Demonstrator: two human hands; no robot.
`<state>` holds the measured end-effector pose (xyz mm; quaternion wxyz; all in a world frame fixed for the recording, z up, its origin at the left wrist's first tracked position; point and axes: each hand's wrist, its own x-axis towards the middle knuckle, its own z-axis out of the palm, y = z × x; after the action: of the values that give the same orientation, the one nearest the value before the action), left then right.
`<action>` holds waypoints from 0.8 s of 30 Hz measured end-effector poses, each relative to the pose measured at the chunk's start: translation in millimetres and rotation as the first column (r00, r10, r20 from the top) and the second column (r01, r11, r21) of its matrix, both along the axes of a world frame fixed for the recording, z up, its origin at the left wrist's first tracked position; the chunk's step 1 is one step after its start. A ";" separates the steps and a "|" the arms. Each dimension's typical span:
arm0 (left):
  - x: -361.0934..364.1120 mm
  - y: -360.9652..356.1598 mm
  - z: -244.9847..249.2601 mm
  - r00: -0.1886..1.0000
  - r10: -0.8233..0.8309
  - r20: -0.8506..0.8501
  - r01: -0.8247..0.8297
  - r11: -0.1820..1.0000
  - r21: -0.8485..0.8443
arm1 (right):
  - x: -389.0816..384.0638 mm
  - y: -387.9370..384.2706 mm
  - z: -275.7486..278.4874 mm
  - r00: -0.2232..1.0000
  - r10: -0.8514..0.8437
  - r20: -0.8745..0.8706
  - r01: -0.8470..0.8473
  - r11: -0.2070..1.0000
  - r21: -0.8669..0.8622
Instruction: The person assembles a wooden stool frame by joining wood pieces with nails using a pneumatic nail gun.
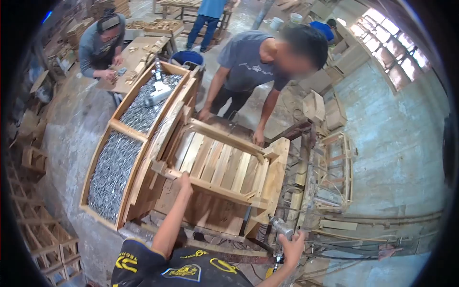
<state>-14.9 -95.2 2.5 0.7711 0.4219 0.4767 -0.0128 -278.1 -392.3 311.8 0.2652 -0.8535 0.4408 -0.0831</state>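
In front of me a slatted wooden frame (pixel 224 165) lies on a wooden workbench fixture. My left hand (pixel 184 181) grips its near side rail toward the left end. To the right, my right hand (pixel 292 246) is wrapped around a silver pneumatic driver (pixel 281 227), whose tip points up and left toward the frame's near right corner. The fixture's end board (pixel 277 179) stands at the frame's right end. Across from me a co-worker leans over, one hand (pixel 258 137) by the far rail and the other hand (pixel 204 115) near the far left corner.
Left of the frame, a two-part wooden tray (pixel 143 137) holds heaps of small metal fasteners. Another silver power tool (pixel 158 91) lies on its far part. A blue bucket (pixel 188 58) stands behind it. Another person works at a side table (pixel 136 55). Stacked wooden frames (pixel 52 258) stand lower left.
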 end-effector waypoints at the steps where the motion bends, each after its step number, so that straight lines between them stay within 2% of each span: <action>1: -1.4 -1.9 13.2 0.999 -0.014 -0.044 0.016 0.999 0.028 | 10.2 2.5 10.3 0.994 -0.031 0.107 0.026 0.999 0.045; 2: -4.4 1.2 33.0 0.996 -0.029 -0.090 0.035 0.998 0.060 | 23.3 6.6 20.9 0.975 -0.067 0.212 0.048 0.995 0.093; 3: -4.6 2.5 42.0 0.994 -0.051 -0.100 0.060 0.994 0.089 | 51.1 12.5 37.1 0.960 -0.010 0.280 -0.021 0.994 0.106; 5: -5.4 2.8 45.0 0.988 -0.089 -0.127 0.108 0.983 0.147 | 109.9 5.6 47.0 0.969 0.154 0.191 -0.164 0.986 0.039; 7: -3.9 1.4 12.0 0.980 -0.025 -0.195 0.070 0.971 0.229 | 167.2 -46.9 7.2 0.907 0.418 0.056 -0.420 0.908 0.012; 8: -4.0 -0.3 -1.3 0.973 0.020 -0.228 0.045 0.960 0.275 | 199.2 -68.7 -9.9 0.910 0.415 0.018 -0.414 0.910 -0.011; 9: -2.7 -0.3 10.8 0.972 0.011 -0.233 0.041 0.975 0.217 | 230.2 -89.6 -29.1 0.909 0.417 -0.017 -0.417 0.908 -0.032; 11: -4.1 -4.6 4.6 0.986 0.050 -0.161 -0.014 0.976 0.216 | 279.8 -140.3 -77.9 0.856 0.509 -0.090 -0.499 0.768 -0.402; 14: -6.3 -9.1 11.0 0.981 0.145 -0.133 -0.109 0.963 0.247 | 346.8 -128.9 -92.8 0.895 0.444 0.036 -0.436 0.890 -0.132; 16: -0.7 -14.5 26.8 0.970 0.198 -0.139 -0.154 0.949 0.275 | 378.8 -94.7 -108.4 0.752 0.657 0.045 -0.642 0.746 -0.175; 17: 0.2 -12.8 29.6 0.974 0.168 -0.154 -0.119 0.951 0.286 | 389.9 -75.8 -120.5 0.668 0.742 0.051 -0.722 0.663 -0.196; 18: 0.6 -11.2 32.5 0.976 0.135 -0.169 -0.081 0.953 0.292 | 403.1 -62.0 -142.6 0.569 0.821 0.046 -0.770 0.551 -0.322; 19: -2.3 -10.6 33.6 0.979 0.098 -0.178 -0.042 0.955 0.293 | 411.5 -39.4 -142.3 0.520 0.854 0.007 -0.795 0.487 -0.363; 22: -7.0 -7.5 19.2 0.977 0.080 -0.196 -0.025 0.963 0.267 | 438.9 6.7 -163.7 0.449 0.888 -0.099 -0.866 0.406 -0.292; 24: -12.3 -3.4 -0.8 0.979 0.065 -0.194 -0.007 0.959 0.285 | 453.2 31.8 -179.9 0.541 0.838 -0.069 -0.841 0.541 -0.022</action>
<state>-27.1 -98.7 1.8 0.6508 0.5155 0.5568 0.0268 175.1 -360.5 131.9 0.2390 -0.9688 -0.0170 0.0640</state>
